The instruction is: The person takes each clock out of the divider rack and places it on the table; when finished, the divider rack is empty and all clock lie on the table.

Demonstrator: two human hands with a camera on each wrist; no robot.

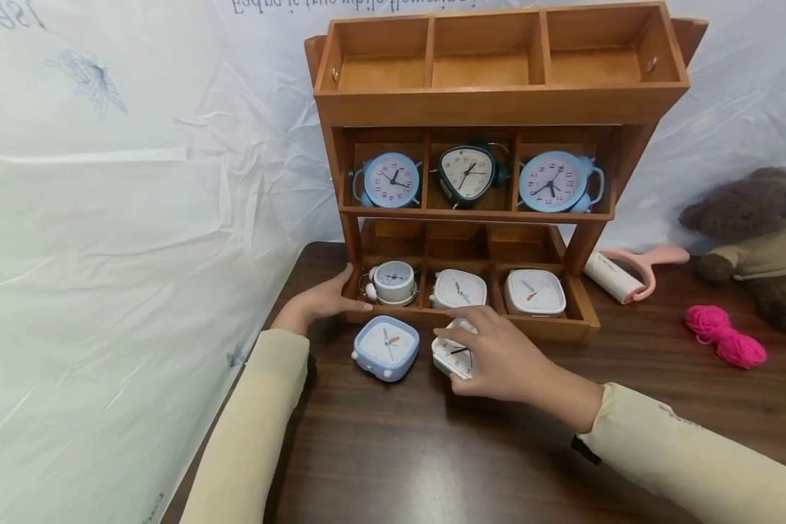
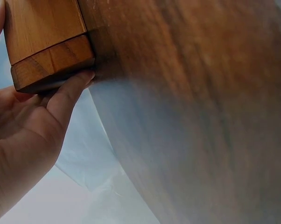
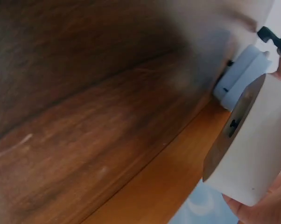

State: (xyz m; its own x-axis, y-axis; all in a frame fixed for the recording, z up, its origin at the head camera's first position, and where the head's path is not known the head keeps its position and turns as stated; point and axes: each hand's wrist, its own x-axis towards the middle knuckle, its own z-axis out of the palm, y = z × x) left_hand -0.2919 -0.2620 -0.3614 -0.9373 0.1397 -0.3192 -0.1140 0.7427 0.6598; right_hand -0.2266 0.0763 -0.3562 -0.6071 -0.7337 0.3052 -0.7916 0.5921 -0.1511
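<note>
White clock is near centre of the head view, pinched between thumb and fingers of the right hand, lying left of that palm, dial up. Long axis: can't tell, fingers cover part. Right hand nearer; left hand grips the lower-left corner of the wooden shelf. Blue clock just left of the white one.
</note>
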